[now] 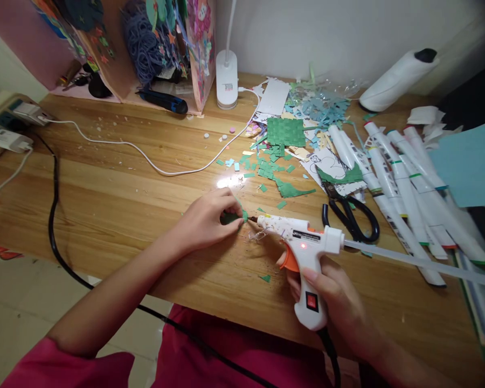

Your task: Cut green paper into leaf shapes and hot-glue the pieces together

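Note:
Between the thumb and fingers of my left hand is a small green paper piece, partly hidden by the fingers. My right hand is wrapped round the handle of a white hot glue gun with an orange trigger. A long clear glue stick sticks out of its back, and a red light glows on its side. The dark nozzle points left and meets the edge of the green paper, or comes very close to it. Thin glue strands hang below the nozzle.
Black-handled scissors and several white markers lie to the right. Green paper scraps and a woven green square lie behind the hands. A white lamp base, white cable, black cord and blue cutter are also on the table.

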`<state>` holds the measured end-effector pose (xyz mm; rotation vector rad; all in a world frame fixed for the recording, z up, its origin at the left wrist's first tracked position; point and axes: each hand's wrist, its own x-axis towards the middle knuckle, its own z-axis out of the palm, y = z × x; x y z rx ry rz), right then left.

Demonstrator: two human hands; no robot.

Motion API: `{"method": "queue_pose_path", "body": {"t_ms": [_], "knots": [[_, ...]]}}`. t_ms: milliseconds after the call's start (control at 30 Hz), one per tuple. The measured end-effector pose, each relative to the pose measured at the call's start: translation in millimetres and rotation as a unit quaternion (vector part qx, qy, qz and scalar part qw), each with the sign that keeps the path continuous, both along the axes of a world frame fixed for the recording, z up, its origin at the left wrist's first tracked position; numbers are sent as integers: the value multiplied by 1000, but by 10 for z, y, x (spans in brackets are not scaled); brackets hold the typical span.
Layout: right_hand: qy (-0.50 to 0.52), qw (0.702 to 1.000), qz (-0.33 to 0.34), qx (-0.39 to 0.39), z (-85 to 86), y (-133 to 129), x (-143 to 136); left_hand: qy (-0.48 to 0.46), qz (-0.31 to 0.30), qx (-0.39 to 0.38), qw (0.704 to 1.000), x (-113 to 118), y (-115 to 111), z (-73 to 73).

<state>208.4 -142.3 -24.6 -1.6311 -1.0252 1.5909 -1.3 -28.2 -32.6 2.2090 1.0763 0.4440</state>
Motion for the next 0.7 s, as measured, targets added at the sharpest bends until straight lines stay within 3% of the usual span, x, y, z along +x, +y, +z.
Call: {"method": "queue_pose_path", "body": {"t_ms": [367, 533, 700], "knots": [[15, 999, -50, -3, 72, 15, -21, 5, 9, 11, 1000, 15, -14, -20], [32, 996, -80, 14, 50, 13, -23, 3, 8, 13, 1000, 8, -19, -15], [45, 997, -69, 8, -1, 5, 8, -1, 9, 8, 1000, 15, -20, -12]]}}
